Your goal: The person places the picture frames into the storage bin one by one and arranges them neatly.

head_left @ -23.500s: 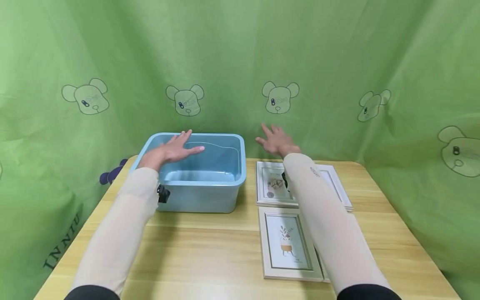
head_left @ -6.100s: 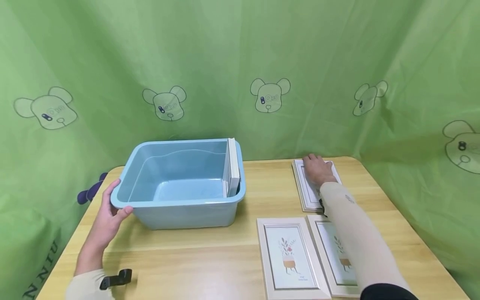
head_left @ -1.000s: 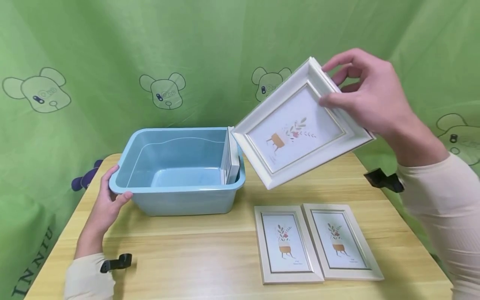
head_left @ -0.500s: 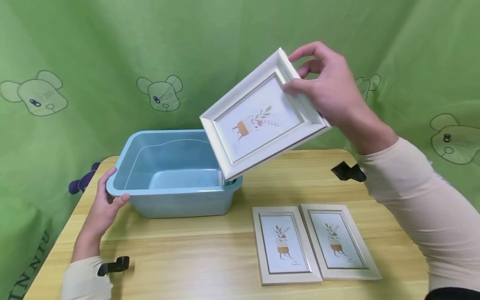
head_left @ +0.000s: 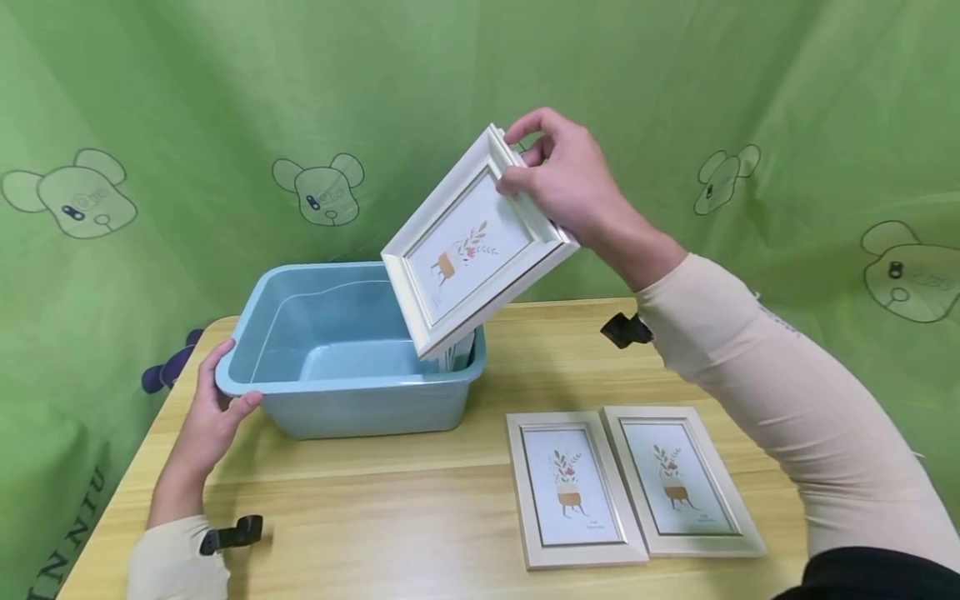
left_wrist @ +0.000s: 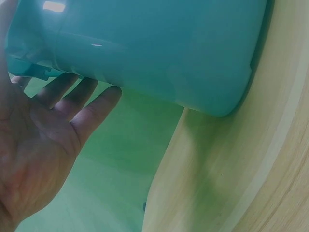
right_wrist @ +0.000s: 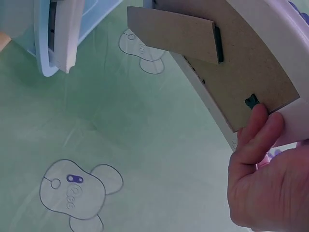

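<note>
In the head view my right hand (head_left: 573,179) pinches the upper edge of a white picture frame (head_left: 472,246), thumb on the front. The frame tilts over the right end of a blue plastic basin (head_left: 360,408). Its brown backing board (right_wrist: 236,72) and stand leg show in the right wrist view, with fingertips on the back. My left hand (head_left: 206,425) grips the basin's near left corner, thumb at the rim; in the left wrist view, its fingers (left_wrist: 99,108) lie along the outer wall. Inside the basin at the right, another white frame (head_left: 457,354) stands on edge, mostly hidden.
Two cream picture frames (head_left: 570,492) lie side by side, face up, on the wooden table (head_left: 375,525) at front right. A green curtain (head_left: 427,83) with bear prints hangs behind and around the table.
My right hand has carried the white picture frame leftward from above the table to over the basin's right end, lowering it slightly. The left hand stays at the basin's corner.
</note>
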Motion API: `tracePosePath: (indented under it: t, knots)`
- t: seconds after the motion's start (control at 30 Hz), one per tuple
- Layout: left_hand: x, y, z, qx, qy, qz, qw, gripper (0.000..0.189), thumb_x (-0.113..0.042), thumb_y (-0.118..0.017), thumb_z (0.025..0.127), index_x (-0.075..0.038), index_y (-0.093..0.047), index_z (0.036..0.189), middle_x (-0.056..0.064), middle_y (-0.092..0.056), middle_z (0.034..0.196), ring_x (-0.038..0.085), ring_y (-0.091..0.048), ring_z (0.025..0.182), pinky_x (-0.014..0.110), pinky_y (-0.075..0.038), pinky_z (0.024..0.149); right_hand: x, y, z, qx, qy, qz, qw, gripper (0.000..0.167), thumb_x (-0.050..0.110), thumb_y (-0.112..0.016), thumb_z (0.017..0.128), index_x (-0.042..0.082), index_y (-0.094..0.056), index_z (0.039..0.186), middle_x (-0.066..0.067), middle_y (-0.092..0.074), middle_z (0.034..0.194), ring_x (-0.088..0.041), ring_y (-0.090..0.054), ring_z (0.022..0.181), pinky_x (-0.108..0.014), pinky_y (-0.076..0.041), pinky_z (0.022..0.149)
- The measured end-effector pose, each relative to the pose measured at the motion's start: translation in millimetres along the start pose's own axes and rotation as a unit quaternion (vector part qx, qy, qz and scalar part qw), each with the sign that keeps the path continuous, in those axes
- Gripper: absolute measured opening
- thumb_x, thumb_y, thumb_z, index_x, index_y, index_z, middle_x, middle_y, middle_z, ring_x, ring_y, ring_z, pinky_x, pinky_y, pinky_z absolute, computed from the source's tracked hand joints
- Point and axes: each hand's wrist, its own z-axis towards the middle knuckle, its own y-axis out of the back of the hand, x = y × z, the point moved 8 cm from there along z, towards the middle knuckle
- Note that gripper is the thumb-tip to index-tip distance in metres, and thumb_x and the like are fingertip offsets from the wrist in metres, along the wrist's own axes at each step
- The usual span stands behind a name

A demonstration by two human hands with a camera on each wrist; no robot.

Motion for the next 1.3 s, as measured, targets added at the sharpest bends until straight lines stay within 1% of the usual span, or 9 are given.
tracePosePath:
  t: [0.17,0.33,0.43,0.57,0.8,0.97,1.1,1.2,1.3]
  knots:
    - [-0.8,0.0,0.0,0.000,-0.002,0.001,1.0000,0.079,-0.009,-0.057,0.095,-0.030,-0.009,0.154,0.026,-0.022,0.150,0.000,-0.036,0.124,0.002,-0.036,0.093,-7.9,-9.4,10.0,0.001,-0.015,-0.004,0.9999,0.046,0.001,-0.064,0.086,0.015,-0.050,0.127,-0.004,-0.055,0.096,-0.023,-0.064,0.083,-0.036,-0.060,0.071]
    - [-1.4,1.1,-0.4,-0.002,-0.002,0.007,1.0000,0.078,-0.009,-0.057,0.096,-0.031,-0.009,0.154,0.025,-0.022,0.151,0.001,-0.035,0.126,0.002,-0.036,0.093,-13.2,-16.8,18.5,-0.001,-0.015,-0.023,0.9996,0.048,0.003,-0.066,0.082,0.017,-0.051,0.126,-0.004,-0.052,0.092,-0.021,-0.063,0.078,-0.034,-0.060,0.068]
    - [-1.4,0.5,-0.4,-0.004,-0.007,-0.019,0.9998,0.078,-0.008,-0.058,0.095,-0.029,-0.011,0.154,0.023,-0.022,0.150,0.000,-0.036,0.125,0.002,-0.036,0.094,-15.4,-21.4,22.2,-0.001,-0.007,-0.051,0.9987,0.049,0.005,-0.067,0.080,0.016,-0.051,0.125,-0.004,-0.052,0.090,-0.021,-0.063,0.077,-0.032,-0.060,0.066]
    - [-2.3,-0.7,0.8,-0.006,-0.016,-0.050,0.9986,0.078,-0.005,-0.059,0.094,-0.026,-0.014,0.153,0.018,-0.024,0.148,0.000,-0.037,0.123,0.003,-0.036,0.094,-18.9,-26.5,25.4,0.004,-0.006,-0.089,0.9960,0.051,0.007,-0.068,0.080,0.016,-0.050,0.127,-0.005,-0.052,0.093,-0.022,-0.063,0.078,-0.030,-0.060,0.064]
    - [-4.2,0.0,0.9,-0.007,-0.017,-0.048,0.9987,0.077,-0.004,-0.058,0.094,-0.025,-0.013,0.153,0.015,-0.026,0.147,0.001,-0.037,0.123,0.003,-0.036,0.094,-25.6,-36.2,28.9,0.018,-0.005,-0.130,0.9914,0.054,0.012,-0.070,0.080,0.017,-0.049,0.129,-0.007,-0.054,0.096,-0.022,-0.064,0.079,-0.028,-0.059,0.061]
    - [-4.5,0.3,-1.0,-0.006,-0.013,-0.046,0.9988,0.077,-0.005,-0.058,0.094,-0.025,-0.013,0.154,0.015,-0.025,0.147,0.001,-0.037,0.123,0.003,-0.036,0.093,-28.9,-42.6,30.8,0.025,-0.007,-0.155,0.9876,0.050,0.016,-0.069,0.081,0.019,-0.051,0.127,-0.008,-0.057,0.097,-0.021,-0.065,0.081,-0.026,-0.059,0.061]
    - [-4.5,0.0,-2.1,-0.006,-0.010,-0.044,0.9990,0.077,-0.006,-0.058,0.094,-0.026,-0.013,0.153,0.015,-0.025,0.147,0.001,-0.037,0.122,0.003,-0.036,0.093,-30.4,-47.5,33.9,0.038,-0.019,-0.178,0.9830,0.049,0.019,-0.069,0.082,0.022,-0.052,0.128,-0.006,-0.060,0.100,-0.020,-0.067,0.082,-0.026,-0.058,0.061]
    - [-4.2,0.4,-1.8,-0.006,-0.011,-0.042,0.9990,0.077,-0.006,-0.058,0.094,-0.026,-0.013,0.153,0.015,-0.025,0.147,0.001,-0.037,0.122,0.003,-0.036,0.093,-31.8,-50.7,37.3,0.047,-0.028,-0.193,0.9797,0.050,0.021,-0.068,0.083,0.023,-0.051,0.131,-0.005,-0.062,0.102,-0.019,-0.067,0.083,-0.027,-0.058,0.062]
    - [-3.4,0.5,-1.0,-0.005,-0.011,-0.038,0.9992,0.078,-0.006,-0.058,0.094,-0.026,-0.012,0.154,0.017,-0.025,0.148,0.001,-0.037,0.122,0.003,-0.036,0.093,-33.8,-53.8,41.6,0.048,-0.031,-0.212,0.9756,0.053,0.021,-0.067,0.083,0.023,-0.051,0.133,-0.007,-0.063,0.107,-0.019,-0.067,0.084,-0.026,-0.058,0.062]
